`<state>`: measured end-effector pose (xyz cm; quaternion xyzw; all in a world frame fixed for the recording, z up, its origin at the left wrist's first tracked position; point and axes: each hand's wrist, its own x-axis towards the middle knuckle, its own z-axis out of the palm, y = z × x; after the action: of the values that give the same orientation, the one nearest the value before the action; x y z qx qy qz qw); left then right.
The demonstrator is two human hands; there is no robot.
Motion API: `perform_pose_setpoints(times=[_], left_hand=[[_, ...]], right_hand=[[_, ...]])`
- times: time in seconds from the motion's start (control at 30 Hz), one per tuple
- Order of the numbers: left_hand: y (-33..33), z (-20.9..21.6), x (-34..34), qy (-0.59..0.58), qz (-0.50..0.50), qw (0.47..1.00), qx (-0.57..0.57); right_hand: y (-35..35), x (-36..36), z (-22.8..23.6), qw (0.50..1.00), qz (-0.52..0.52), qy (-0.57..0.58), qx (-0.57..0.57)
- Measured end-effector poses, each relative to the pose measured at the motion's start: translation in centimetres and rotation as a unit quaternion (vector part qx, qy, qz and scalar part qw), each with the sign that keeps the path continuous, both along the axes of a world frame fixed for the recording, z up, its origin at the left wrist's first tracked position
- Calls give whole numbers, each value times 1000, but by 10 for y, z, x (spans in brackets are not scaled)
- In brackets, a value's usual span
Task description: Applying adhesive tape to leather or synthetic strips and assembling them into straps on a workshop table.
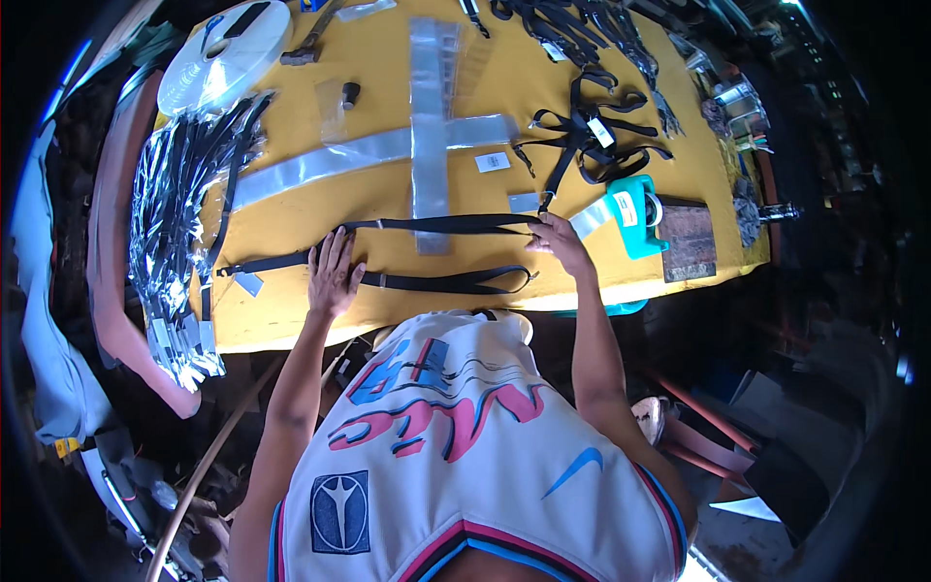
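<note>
A pair of black suspenders (456, 224) is stretched across the yellow table in front of me, branching into two straps toward the right. Flat on the place where the straps part rests my left hand (335, 274), fingers extended and hiding the join. My right hand (561, 242) pinches the right end of the upper strap; the fingers cover most of that end. The lower strap (446, 283) lies loose and ends in a small metal clip. A small tag (249, 284) sits by the single left end.
Tangled black straps (592, 136) lie at the right, above a teal tape dispenser (635, 215) and a dark block (690, 254). Clear tape strips (430, 126) cross mid-table. Plastic-wrapped bundles (175, 223) line the left edge, near a large white reel (218, 73) and a hammer (308, 44).
</note>
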<state>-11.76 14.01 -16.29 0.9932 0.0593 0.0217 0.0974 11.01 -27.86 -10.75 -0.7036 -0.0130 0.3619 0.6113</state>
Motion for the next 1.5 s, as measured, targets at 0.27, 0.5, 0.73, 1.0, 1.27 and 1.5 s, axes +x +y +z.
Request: perform_pose_setpoints(times=[0.27,0.5,0.73,1.0,1.27,1.5], left_hand=[[-2,2,7,4,-1,1000,6],[-5,6,7,11,12,1000,14],[-11,10,6,38,30,999,19],[-15,9,5,50,50,998,-5],[-7,3,9,-24,36,999,23],[-10,6,10,-13,46,999,20]], right_hand=[[25,18,-7,981,-8,190,27],[30,22,-17,994,9,-91,-64],[13,47,-36,855,120,-420,-280],[-8,71,-44,966,87,-152,-188],[-2,53,-41,938,183,-56,-290],[-5,46,-36,978,96,-19,-184]])
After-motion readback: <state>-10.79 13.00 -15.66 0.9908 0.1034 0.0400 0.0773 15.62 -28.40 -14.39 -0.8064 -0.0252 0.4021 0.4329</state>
